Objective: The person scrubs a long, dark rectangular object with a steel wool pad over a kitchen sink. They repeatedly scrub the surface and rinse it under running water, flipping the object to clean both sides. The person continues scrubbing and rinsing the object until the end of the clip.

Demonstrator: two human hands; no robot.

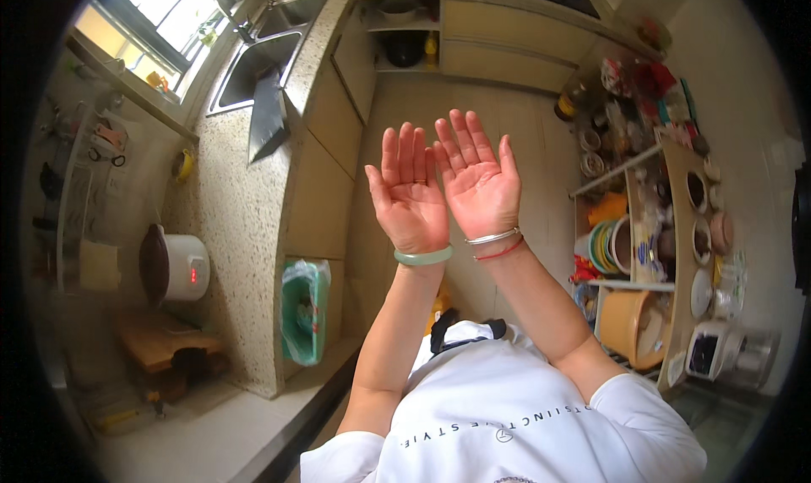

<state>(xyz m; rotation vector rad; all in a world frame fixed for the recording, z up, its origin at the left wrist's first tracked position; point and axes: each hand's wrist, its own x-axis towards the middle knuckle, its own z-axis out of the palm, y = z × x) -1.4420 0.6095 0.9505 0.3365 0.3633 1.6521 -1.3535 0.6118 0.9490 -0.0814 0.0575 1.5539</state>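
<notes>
Both palms face up, side by side in mid-air over the kitchen floor (405, 103). My left hand (412, 197) has its fingers stretched out and nothing in it; a ring is on one finger and a pale green bangle (423, 256) circles the wrist. Beside it, its fingertips close to the other palm, my right hand (481, 183) is likewise spread and bare. A silver bangle (492, 236) and a thin red cord (498, 251) go round the right wrist.
Left: speckled counter (245, 196), sink (253, 65), dark grey flat-sided object (269, 120), white rice cooker (184, 266), wooden board (165, 341). A lined green bin (305, 312) hangs from the counter's side. Right: crowded shelf (667, 158) with stacked plates (601, 245) and tan bucket (623, 321).
</notes>
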